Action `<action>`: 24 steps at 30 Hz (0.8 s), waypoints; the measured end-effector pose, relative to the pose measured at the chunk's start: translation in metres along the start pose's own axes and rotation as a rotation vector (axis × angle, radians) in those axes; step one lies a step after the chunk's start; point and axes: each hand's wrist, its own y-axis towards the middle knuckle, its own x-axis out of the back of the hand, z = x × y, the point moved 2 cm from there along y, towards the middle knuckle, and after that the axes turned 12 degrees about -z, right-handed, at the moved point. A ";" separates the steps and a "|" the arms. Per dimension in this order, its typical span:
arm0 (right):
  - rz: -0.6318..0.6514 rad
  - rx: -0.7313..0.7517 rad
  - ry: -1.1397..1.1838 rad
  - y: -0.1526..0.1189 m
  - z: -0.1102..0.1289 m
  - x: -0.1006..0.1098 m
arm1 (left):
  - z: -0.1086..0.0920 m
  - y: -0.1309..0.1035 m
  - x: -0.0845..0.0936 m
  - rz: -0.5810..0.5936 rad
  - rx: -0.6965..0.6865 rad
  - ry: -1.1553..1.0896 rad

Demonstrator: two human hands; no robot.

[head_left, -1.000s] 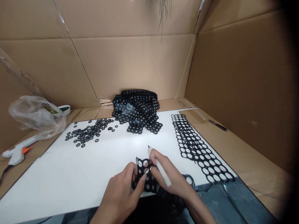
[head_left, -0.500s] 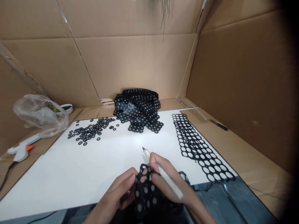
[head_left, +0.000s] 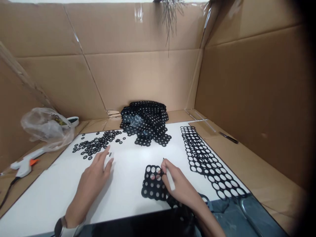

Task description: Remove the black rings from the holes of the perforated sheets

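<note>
My left hand (head_left: 95, 174) is over the white board (head_left: 128, 191) beside the pile of small black rings (head_left: 96, 143). Its fingers are apart, and one small dark disc (head_left: 110, 154) shows just beyond the fingertips, off the fingers. With my right hand (head_left: 179, 184) I hold a white pen-like tool (head_left: 170, 179), dark tip pointing away from me. Those same fingers also pinch the edge of a black dotted piece (head_left: 153, 187). Round open holes line its far edge, while pale dots fill the others.
A crumpled black dotted heap (head_left: 148, 121) lies at the back. Black perforated sheets (head_left: 209, 161) cover the right side, near a dark knife (head_left: 228, 137). A glue gun (head_left: 24, 166) and plastic bag (head_left: 49, 128) are at the left. Cardboard walls (head_left: 143, 75) surround the board.
My left hand has let go of the dotted piece and moved left and forward to the rings. The piece has come up onto the board in my right hand. The view has tilted upward.
</note>
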 end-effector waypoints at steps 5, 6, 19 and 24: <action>0.021 0.164 0.087 0.000 0.009 0.002 | -0.022 -0.026 -0.008 0.302 0.034 -0.326; 0.029 0.181 0.092 0.000 0.010 0.002 | -0.032 -0.034 -0.011 0.415 0.065 -0.460; 0.436 -0.106 0.234 0.041 0.028 0.008 | -0.043 -0.047 -0.022 0.270 0.062 -0.589; 0.296 -0.094 0.162 0.056 0.027 -0.017 | -0.039 -0.041 -0.017 0.179 -0.015 -0.536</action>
